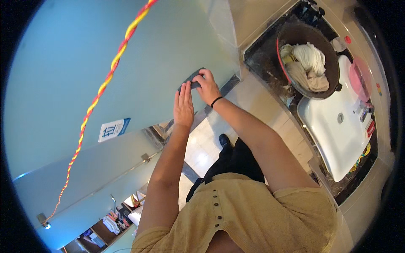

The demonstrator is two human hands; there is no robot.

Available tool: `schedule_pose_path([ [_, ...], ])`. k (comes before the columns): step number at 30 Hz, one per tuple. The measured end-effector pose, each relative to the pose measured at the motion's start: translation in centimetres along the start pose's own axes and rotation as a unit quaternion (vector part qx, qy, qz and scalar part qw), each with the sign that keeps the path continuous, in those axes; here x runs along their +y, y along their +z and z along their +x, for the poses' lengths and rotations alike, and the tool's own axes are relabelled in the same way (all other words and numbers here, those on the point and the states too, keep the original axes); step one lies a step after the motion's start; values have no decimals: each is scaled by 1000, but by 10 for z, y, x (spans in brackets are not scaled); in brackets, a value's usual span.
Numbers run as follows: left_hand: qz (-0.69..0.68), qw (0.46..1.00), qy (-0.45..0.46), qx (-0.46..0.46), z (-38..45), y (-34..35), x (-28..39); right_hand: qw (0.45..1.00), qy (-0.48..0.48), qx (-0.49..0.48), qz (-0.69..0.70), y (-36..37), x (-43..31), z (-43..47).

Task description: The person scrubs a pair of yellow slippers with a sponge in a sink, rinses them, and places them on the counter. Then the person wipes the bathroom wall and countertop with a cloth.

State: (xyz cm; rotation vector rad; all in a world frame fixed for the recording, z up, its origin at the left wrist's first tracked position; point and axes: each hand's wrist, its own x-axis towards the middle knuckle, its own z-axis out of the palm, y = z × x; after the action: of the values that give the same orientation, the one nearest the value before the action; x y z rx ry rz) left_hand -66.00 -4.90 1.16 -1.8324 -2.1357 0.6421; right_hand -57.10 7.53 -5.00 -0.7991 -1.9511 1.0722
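My right hand (pixel 207 87) is bent around a dark grey cloth (pixel 191 77), which lies against the frosted glass panel (pixel 152 63). Its fingers curl onto the cloth, and a black band circles that wrist. Just beside it, my left hand (pixel 183 109) touches the cloth's lower end with straight fingers. The left thumb is hidden, so whether that hand grips or only presses cannot be told. Below them on the glass is a sticker (pixel 113 129) bearing writing.
A red-and-yellow twisted cord (pixel 104 85) crosses in front of the glass. To the right, a dark bucket (pixel 332 68) holding cloths stands on the dark counter (pixel 261 63), beside a white washbasin (pixel 326 126) and a pink basin (pixel 360 79). Shelves (pixel 102 231) hold folded textiles at lower left.
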Motion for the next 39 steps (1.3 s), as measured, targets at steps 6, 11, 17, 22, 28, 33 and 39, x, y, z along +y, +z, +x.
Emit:
schedule_pose_path([
  [6, -165, 978, -98, 84, -28, -30, -10, 990, -136, 18, 14, -11, -50, 8],
  [11, -79, 988, -101, 85, -67, -5, -38, 985, -161, 47, 36, 27, -81, -5],
  [17, -90, 992, -86, 27, -105, 28, -37, 995, -87, -23, 43, 67, -63, -48],
  [22, -223, 942, -148, 202, -107, 4, -45, 981, -186, 14, 50, 53, -111, -25],
  [28, -182, 963, -144, 137, -123, 59, -34, 972, -222, -67, 48, 74, -72, -34],
  [33, -204, 964, -123, 121, -94, 50, -21, 979, -193, -42, 38, 56, -41, -29],
  [39, -219, 941, -131, 222, -18, 26, 7, 969, -243, 42, -8, -4, -34, 28],
])
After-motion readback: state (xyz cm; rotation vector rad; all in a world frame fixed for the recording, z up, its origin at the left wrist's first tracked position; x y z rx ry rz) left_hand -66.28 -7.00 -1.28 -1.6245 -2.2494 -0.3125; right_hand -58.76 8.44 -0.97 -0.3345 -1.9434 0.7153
